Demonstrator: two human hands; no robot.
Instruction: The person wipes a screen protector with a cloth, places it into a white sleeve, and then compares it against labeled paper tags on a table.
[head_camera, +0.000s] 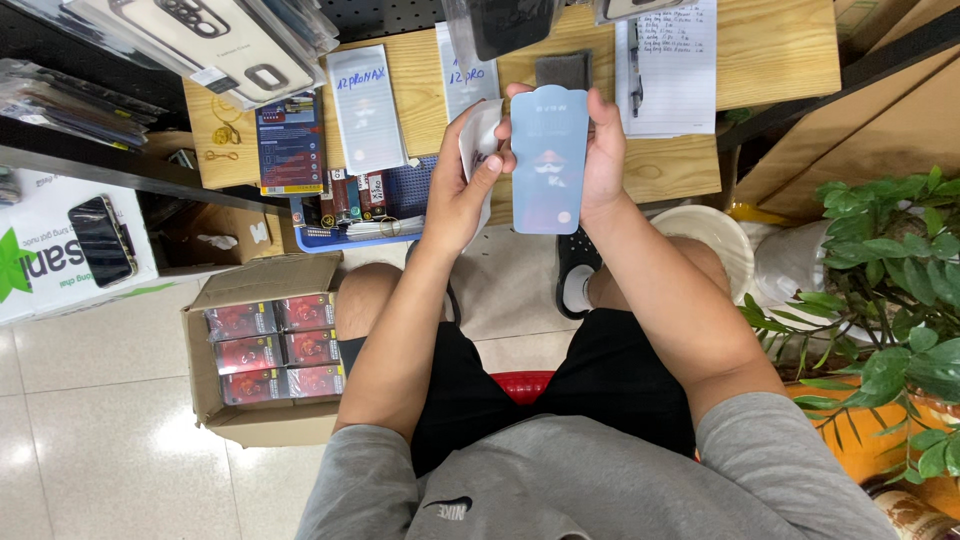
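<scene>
— Fingers (592, 105) of our right hand (603, 150) are curled round the far edge of a pale blue sleeve (549, 160), thumb on the front, gripping it upright before us over the edge of the wooden table (780, 50). What do we have on the other side?

— Our left hand (455, 190) is closed on a white packet (482, 135), thumb pressed across its front, and the packet sits just beside the sleeve's left edge, touching or nearly so (we cannot tell which).

— And under the hands?

— A blue tray (415, 190) with small items at the table's near edge, partly hidden by our left wrist. Beyond it lie two long clear packets (365, 105) with handwritten labels, a dark blue box (290, 145) to their left, and a dark grey pad (562, 70) behind the sleeve's top.

— What else do we see?

— A lined sheet of paper (670, 65) with a pen on it at the right of the table. Down on the tiled floor, left of our knee, an open cardboard box (255, 280) holds rows of small red packs (275, 350). A green leafy plant (890, 290) stands at our right
</scene>
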